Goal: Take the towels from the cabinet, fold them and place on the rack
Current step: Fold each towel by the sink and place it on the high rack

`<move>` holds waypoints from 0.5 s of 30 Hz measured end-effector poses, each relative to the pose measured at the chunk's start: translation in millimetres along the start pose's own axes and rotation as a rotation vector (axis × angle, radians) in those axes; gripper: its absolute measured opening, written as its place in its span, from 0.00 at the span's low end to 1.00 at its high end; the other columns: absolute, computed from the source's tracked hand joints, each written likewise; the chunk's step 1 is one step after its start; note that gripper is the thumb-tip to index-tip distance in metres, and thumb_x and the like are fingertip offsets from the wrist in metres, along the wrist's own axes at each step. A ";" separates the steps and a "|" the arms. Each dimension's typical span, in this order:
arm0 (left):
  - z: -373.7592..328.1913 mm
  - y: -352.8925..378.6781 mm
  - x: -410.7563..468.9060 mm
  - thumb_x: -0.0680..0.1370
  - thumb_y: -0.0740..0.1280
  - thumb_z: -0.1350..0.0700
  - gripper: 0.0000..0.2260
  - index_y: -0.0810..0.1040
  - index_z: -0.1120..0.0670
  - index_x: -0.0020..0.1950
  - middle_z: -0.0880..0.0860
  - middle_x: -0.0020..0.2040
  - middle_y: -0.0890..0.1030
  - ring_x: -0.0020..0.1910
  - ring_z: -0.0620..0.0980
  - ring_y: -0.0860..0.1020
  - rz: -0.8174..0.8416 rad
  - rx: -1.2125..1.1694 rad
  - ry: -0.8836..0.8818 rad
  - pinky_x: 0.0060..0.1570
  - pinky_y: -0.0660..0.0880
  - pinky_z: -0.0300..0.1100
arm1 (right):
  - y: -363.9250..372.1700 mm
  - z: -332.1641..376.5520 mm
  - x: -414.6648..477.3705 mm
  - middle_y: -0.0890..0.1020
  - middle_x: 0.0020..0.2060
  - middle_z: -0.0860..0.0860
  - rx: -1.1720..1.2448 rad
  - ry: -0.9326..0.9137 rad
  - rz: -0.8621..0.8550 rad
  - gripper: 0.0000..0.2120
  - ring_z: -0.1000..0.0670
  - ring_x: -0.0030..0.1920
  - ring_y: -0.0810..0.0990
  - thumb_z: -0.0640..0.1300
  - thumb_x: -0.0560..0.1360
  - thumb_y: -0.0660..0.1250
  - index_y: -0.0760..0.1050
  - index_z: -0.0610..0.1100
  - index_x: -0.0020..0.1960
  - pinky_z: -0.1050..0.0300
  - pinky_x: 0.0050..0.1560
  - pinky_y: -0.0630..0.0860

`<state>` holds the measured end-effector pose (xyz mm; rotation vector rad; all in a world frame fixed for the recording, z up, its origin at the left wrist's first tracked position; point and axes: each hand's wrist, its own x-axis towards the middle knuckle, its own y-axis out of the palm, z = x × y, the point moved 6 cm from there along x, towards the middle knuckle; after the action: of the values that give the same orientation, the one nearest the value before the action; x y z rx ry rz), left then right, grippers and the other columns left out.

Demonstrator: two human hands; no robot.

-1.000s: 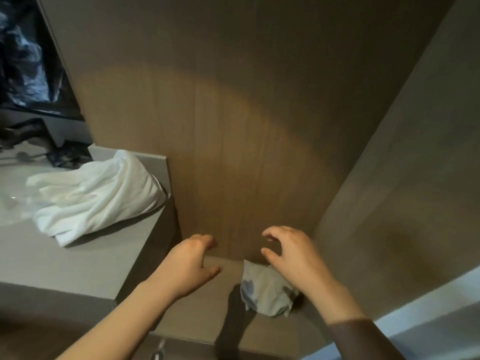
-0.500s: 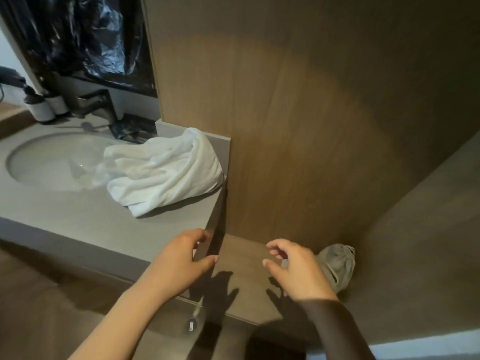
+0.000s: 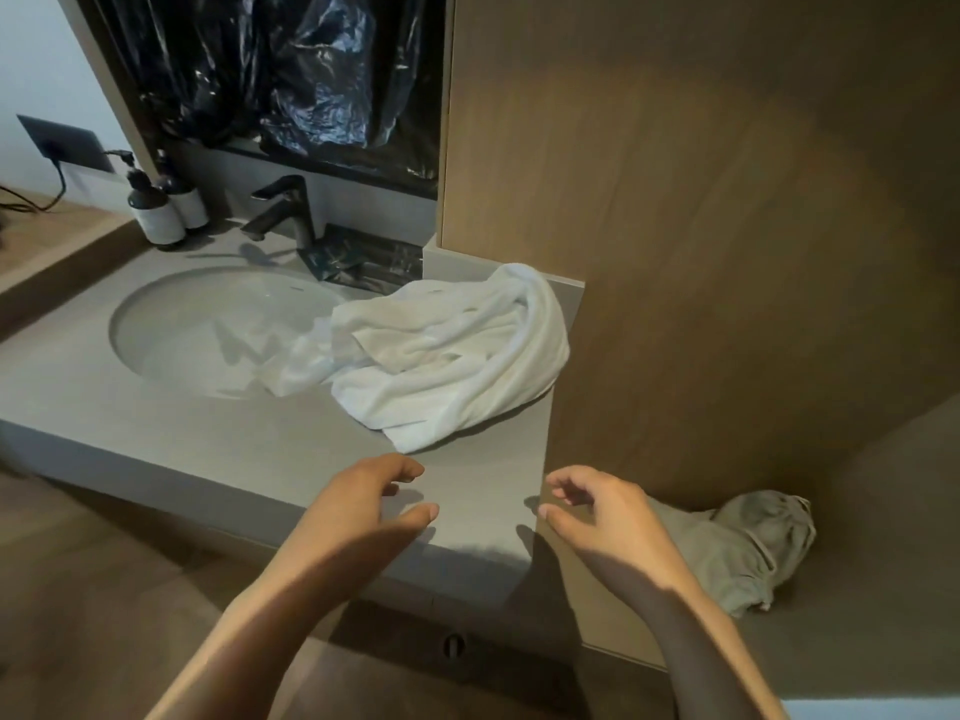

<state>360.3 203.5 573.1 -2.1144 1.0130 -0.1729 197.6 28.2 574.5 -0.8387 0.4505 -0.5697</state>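
So both hands are empty; left hand (image 3: 358, 517) and right hand (image 3: 608, 517) hover at the table (image 3: 208, 439) edge, fingers (image 3: 405, 467) loosely curled, apart; white towel (image 3: 447, 356) lies crumpled on the table beside the sink (image 3: 117, 330); best to pinch two corners and shake it flat before folding.

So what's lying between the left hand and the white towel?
Only bare grey countertop separates the left hand from the white towel; the head view shows nothing else there.
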 end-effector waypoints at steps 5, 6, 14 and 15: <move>1.2 -15.3 23.7 0.75 0.70 0.47 0.18 0.76 0.48 0.63 0.44 0.59 0.78 0.56 0.42 0.76 -0.004 0.086 0.125 0.60 0.74 0.40 | -9.6 13.2 32.2 0.81 0.51 0.56 -0.019 -0.010 -0.017 0.14 0.58 0.52 0.77 0.53 0.77 0.68 0.78 0.49 0.60 0.62 0.53 0.74; -0.1 -20.4 32.1 0.75 0.71 0.48 0.16 0.77 0.47 0.62 0.44 0.59 0.78 0.56 0.43 0.76 -0.016 0.090 0.138 0.60 0.74 0.41 | -13.1 15.4 41.1 0.81 0.50 0.55 -0.020 -0.014 -0.025 0.14 0.57 0.51 0.78 0.54 0.76 0.68 0.79 0.49 0.59 0.60 0.53 0.75; -21.4 -69.3 107.7 0.75 0.69 0.45 0.10 0.78 0.41 0.56 0.39 0.57 0.77 0.54 0.39 0.74 -0.085 0.137 0.091 0.57 0.73 0.37 | -51.3 37.7 125.0 0.82 0.49 0.55 0.116 -0.052 -0.102 0.10 0.56 0.51 0.79 0.51 0.77 0.69 0.79 0.49 0.56 0.56 0.53 0.78; -25.7 -75.3 116.6 0.76 0.69 0.46 0.10 0.78 0.41 0.56 0.39 0.57 0.78 0.53 0.39 0.75 -0.104 0.155 0.103 0.56 0.73 0.36 | -55.0 37.8 134.9 0.81 0.51 0.55 0.133 -0.044 -0.113 0.11 0.57 0.51 0.79 0.51 0.77 0.68 0.78 0.50 0.58 0.59 0.53 0.77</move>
<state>474.0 134.6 620.5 -2.0337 0.9183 -0.4025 306.4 -65.2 620.4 -0.7511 0.3228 -0.6774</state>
